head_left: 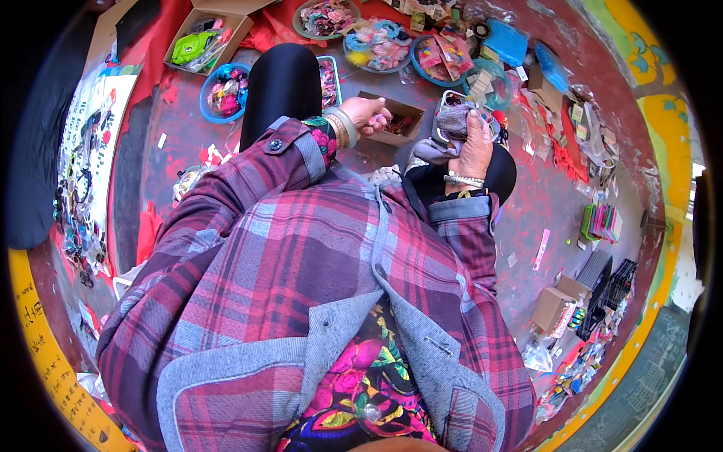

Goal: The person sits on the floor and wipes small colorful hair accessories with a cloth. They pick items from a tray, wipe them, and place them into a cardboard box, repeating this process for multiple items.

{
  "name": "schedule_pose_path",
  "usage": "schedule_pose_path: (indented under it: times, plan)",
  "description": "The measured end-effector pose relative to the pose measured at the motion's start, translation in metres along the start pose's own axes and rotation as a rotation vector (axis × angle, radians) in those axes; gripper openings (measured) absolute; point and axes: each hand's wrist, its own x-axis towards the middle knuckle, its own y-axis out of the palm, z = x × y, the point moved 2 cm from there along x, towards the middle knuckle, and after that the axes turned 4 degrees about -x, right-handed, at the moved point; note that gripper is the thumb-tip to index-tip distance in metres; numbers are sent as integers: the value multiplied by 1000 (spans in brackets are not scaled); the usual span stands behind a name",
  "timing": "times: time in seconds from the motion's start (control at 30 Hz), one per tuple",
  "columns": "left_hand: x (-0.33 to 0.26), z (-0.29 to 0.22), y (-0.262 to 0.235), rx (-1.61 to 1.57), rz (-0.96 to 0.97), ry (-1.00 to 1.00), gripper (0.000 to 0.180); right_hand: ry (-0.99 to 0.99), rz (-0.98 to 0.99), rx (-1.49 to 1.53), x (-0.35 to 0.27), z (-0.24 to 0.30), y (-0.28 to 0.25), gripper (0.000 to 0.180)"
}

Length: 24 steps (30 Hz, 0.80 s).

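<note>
My right hand (474, 156) grips a crumpled grey cloth (450, 124), with the thumb pressed along it. Under and behind the cloth shows a white-rimmed container (450, 95) with small colourful items, partly hidden by the cloth and hand. My left hand (360, 114) is held over my left knee's inner side with its fingers curled together. Whether something small is pinched in it I cannot make out. Just beside its fingertips stands a small open cardboard box (392, 138) with reddish items inside.
Several round baskets of hair accessories, among them a blue basket (225, 120), stand ahead. An open carton (197, 69) holds a green packet. Left lies a white sheet (105, 151) covered with small goods. At right are pink-and-green notebooks (601, 223) and a brown box (557, 305).
</note>
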Motion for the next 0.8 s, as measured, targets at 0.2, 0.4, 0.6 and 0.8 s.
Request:
schedule_pose_path:
  times: [0.2, 0.4, 0.6, 0.8]
  plan:
    - [-10, -4, 11, -190, 190, 2, 45, 43, 22, 0, 1, -3, -5, 25]
    - [-36, -17, 15, -520, 641, 7, 44, 62, 4, 69, -3, 1, 0, 22]
    - [-68, -27, 25, -407, 600, 126, 45, 80, 47, 59, -3, 2, -3, 27]
    - [-71, -22, 25, -333, 460, 135, 29, 79, 62, 64, -2, -1, -4, 26]
